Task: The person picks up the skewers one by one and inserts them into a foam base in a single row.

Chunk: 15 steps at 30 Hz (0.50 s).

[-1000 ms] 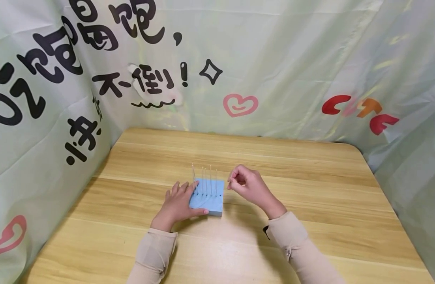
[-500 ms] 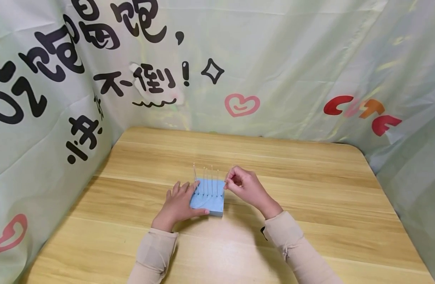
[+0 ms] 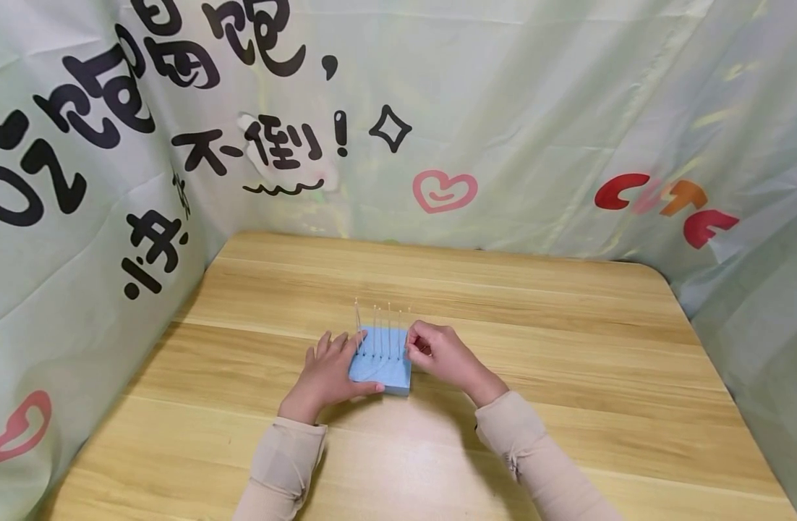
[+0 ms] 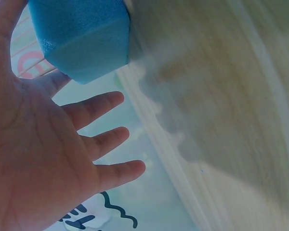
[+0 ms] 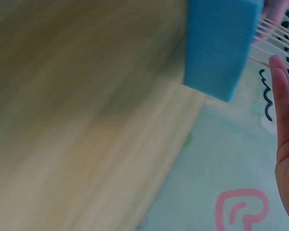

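A blue foam block point(image 3: 380, 375) sits on the table with several thin wooden sticks point(image 3: 389, 329) standing in a row of dark holes across its top. My left hand point(image 3: 323, 373) holds the block from its left side, thumb at the near edge and forefinger at the far side, the other fingers spread. At the right end of the row, my right hand point(image 3: 447, 353) pinches a thin stick point(image 3: 408, 312), whose tip shows above the fingers. Its lower end is hidden in the head view. The right wrist view shows the block's side point(image 5: 219, 48) and a fingertip against a stick.
The wood-grain table point(image 3: 568, 347) spreads around the block. Fabric curtains point(image 3: 522, 130) with printed lettering and hearts enclose it at the back and both sides.
My right hand has moved left and slightly down with the stick, from beside the block to the row's right end. The left hand and block have stayed put.
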Motion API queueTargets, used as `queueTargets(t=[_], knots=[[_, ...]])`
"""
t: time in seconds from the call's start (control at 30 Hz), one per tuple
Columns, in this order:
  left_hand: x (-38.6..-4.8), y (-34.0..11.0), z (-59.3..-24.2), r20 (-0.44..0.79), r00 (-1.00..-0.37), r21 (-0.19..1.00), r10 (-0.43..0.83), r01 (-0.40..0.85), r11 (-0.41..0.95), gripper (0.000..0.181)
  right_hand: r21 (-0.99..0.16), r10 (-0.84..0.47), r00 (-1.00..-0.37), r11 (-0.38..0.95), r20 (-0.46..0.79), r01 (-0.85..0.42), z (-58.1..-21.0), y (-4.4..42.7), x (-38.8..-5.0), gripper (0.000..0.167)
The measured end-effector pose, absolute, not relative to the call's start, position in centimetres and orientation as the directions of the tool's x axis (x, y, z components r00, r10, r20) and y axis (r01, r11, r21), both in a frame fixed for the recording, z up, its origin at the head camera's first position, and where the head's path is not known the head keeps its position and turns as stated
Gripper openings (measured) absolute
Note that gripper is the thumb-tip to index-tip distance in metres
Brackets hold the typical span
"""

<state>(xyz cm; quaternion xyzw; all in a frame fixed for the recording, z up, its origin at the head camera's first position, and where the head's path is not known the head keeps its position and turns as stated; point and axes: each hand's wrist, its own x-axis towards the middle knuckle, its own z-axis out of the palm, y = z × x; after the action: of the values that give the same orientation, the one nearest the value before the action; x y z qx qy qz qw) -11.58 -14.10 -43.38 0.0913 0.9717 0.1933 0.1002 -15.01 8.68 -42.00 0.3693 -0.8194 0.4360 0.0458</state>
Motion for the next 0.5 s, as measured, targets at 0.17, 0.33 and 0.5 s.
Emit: queueTargets(t=[0.17, 0.33, 0.5], knots=[[-11.59, -14.13, -43.22, -0.162, -0.961, 0.398, 0.222, 0.143, 0.906, 0.103, -0.68, -0.567, -0.728, 0.358, 0.387, -0.64, -42.22, 8.64, -15.03, 0.013], [-11.7, -14.13, -43.17, -0.159, -0.961, 0.391, 0.224, 0.147, 0.908, 0.103, -0.685, -0.565, -0.731, 0.359, 0.382, -0.635, -42.23, 8.66, -15.08, 0.013], [-11.69, -14.18, -43.35, -0.161, -0.961, 0.395, 0.225, 0.147, 0.907, 0.103, -0.712, -0.564, -0.746, 0.354, 0.354, -0.606, -42.3, 8.69, -14.92, 0.012]])
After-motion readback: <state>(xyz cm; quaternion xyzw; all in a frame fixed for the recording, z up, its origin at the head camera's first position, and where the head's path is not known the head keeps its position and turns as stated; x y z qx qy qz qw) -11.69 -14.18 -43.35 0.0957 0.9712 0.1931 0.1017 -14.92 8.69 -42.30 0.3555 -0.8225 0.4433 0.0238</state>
